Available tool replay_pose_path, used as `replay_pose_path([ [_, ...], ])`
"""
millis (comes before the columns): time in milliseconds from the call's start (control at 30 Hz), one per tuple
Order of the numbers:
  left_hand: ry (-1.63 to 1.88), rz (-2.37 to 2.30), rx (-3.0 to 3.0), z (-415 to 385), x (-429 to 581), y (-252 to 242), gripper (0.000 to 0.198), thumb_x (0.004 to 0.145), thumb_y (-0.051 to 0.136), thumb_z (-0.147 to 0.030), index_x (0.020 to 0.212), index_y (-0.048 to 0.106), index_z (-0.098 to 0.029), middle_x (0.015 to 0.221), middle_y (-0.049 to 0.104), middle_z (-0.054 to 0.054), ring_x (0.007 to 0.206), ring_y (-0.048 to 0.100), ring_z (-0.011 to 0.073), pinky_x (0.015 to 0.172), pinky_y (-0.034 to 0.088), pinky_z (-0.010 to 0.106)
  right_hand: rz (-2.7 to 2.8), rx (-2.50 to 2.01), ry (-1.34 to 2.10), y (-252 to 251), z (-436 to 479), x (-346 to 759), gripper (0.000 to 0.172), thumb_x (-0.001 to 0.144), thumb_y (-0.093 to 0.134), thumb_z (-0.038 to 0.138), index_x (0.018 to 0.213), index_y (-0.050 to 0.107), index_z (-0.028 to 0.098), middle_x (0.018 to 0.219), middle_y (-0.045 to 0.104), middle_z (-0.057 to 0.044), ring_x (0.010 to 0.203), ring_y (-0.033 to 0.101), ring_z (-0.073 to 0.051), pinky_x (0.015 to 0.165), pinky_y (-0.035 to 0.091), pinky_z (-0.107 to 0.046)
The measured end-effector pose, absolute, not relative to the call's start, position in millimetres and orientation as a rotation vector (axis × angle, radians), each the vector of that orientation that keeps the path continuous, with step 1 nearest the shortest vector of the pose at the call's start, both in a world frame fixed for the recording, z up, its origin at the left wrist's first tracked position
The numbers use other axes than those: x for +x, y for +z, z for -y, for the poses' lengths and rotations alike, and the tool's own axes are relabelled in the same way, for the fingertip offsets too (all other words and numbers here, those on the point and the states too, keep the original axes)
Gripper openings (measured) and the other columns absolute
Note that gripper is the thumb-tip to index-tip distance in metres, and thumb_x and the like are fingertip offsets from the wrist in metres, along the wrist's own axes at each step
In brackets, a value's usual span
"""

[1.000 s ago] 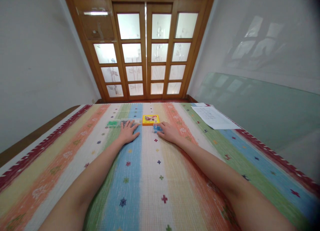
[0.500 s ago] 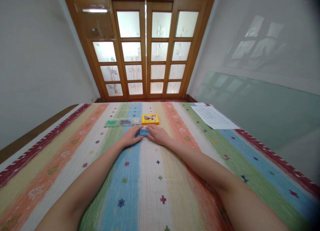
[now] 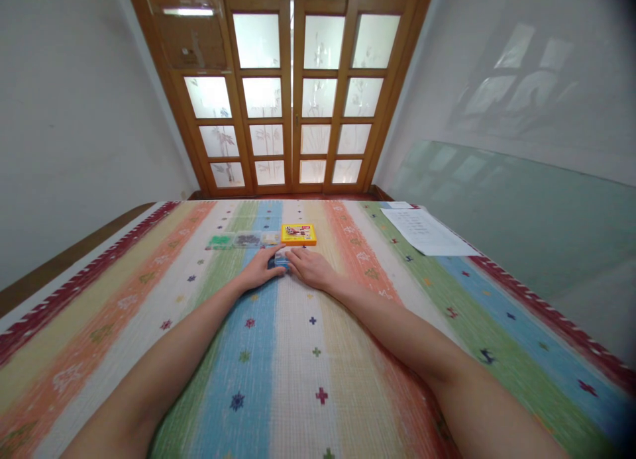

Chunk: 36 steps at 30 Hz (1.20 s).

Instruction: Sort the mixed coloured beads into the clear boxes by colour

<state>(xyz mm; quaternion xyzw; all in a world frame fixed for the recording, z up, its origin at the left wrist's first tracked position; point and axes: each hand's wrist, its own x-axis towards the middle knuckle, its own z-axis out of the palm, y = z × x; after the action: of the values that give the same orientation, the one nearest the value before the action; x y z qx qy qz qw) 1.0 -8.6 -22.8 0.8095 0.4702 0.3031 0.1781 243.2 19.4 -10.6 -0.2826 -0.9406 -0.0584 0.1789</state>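
Containers [image 3: 233, 241]: green pieces [image 3: 220, 240], dark pieces [image 3: 247, 240] (clear-walled) | left hand [image 3: 257, 269], right hand [image 3: 313, 268]: half-curled, holding blue-filled box [image 3: 281, 261]

A small clear-and-blue container [image 3: 281, 261], partly hidden, lies between the fingers [image 3: 299, 254].

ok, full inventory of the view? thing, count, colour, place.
Box: 1, yellow, table centre
Small container: 1, clear and blue, near side of the box
Green-filled container: 1, clear, leftmost in row left of the box
Dark-filled container: 1, clear, middle of row
Pale-filled container: 1, clear, beside the box
Printed sheet: 1, white, table's right
Tablecloth: 1, multicoloured stripes, over table
Wooden doors: at least 2, brown, back
Glass panes: 15, whitish, in doors
Walls: 2, greyish white, both sides
Forearms: 2, bare, foreground
Left grip: 1, bare, at small container's left
Right grip: 1, bare, at its right
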Motion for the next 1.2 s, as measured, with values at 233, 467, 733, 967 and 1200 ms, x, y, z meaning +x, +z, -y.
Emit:
replay_pose_path([
  [233,0.911,-1.239,2.299,12,0,-27,0.084,0.083,0.08,-0.038,0.157,0.043,-0.027,0.155,0.053,0.014,0.141,0.05,0.0327,0.121,0.035,0.055,2.627,-0.883,-0.204,-7,-15,241,0.028,0.11,0.041,0.033,0.123,0.061,0.016,0.111,0.072,-0.014,0.099,0.066,-0.024,0.081,0.049,-0.031],
  [467,0.951,-1.17,2.257,20,3,-23,0.094,0.087,0.075,-0.031,0.166,0.024,-0.031,0.159,0.049,0.013,0.139,0.054,0.0286,0.118,0.041,0.051,2.459,-0.894,0.032,-2,-15,255,0.031,0.11,0.042,0.033,0.131,0.062,0.021,0.121,0.073,-0.012,0.106,0.069,-0.023,0.086,0.052,-0.032],
  [733,0.96,-1.347,2.426,28,6,-10,0.092,0.089,0.069,-0.024,0.166,0.019,-0.031,0.16,0.046,0.013,0.118,0.067,0.0242,0.105,0.053,0.042,2.048,-0.833,0.359,-12,-27,262,0.037,0.109,0.041,0.041,0.131,0.066,0.024,0.124,0.074,-0.009,0.109,0.072,-0.023,0.093,0.057,-0.035],
  [967,0.951,-1.325,2.714,29,3,-2,0.069,0.087,0.06,-0.009,0.152,0.042,-0.025,0.16,0.047,0.013,0.132,0.061,0.0251,0.11,0.052,0.044,1.931,-0.806,0.499,-11,-22,260,0.038,0.109,0.04,0.046,0.124,0.066,0.025,0.107,0.076,-0.006,0.077,0.073,-0.018,0.073,0.057,-0.029],
  [1200,0.908,-1.364,2.937,27,-4,1,0.044,0.084,0.051,0.0,0.117,0.069,-0.023,0.164,0.043,0.009,0.138,0.058,0.0263,0.113,0.051,0.047,2.095,-0.642,0.36,-4,-15,266,0.034,0.103,0.046,0.037,0.125,0.066,0.022,0.118,0.075,-0.009,0.107,0.071,-0.022,0.093,0.056,-0.035],
])
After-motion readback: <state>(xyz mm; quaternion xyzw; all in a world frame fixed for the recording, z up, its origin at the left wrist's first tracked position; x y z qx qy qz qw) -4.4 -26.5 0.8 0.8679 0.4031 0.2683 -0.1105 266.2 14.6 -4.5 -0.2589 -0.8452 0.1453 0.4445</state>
